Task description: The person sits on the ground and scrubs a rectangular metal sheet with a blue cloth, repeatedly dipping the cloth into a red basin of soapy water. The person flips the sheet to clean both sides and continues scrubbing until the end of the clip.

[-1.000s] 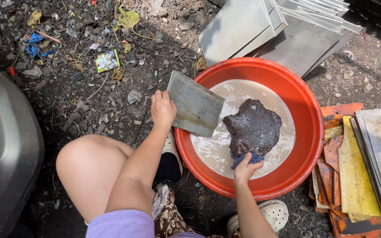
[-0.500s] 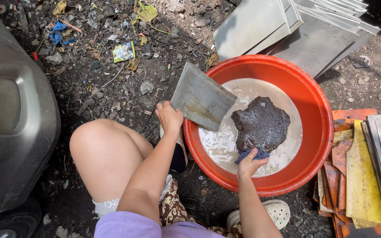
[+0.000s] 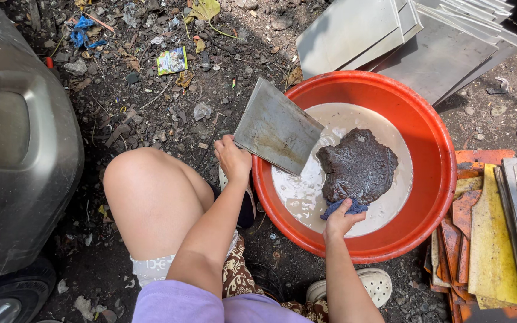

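The metal sheet [image 3: 277,127] you hold is dull grey and streaked, tilted over the near rim of the red basin [image 3: 432,143]. Your left hand [image 3: 233,158] is closed on its lower corner. Your right hand [image 3: 341,219] grips a dark soaked cloth [image 3: 357,165], blue at the edge, lying in milky water, perhaps soapy. Around you: littered dirt ground [image 3: 169,101], stacked grey sheets [image 3: 390,30], and rusty plates [image 3: 492,239].

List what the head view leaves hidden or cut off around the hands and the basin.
- Right hand: fingers buried in the blue cloth.
- Red basin: bottom hidden by milky water and the dark wet rag.
- Metal sheet: underside unseen; left hand covers its corner.
- Stacked sheets: cut by the top edge.
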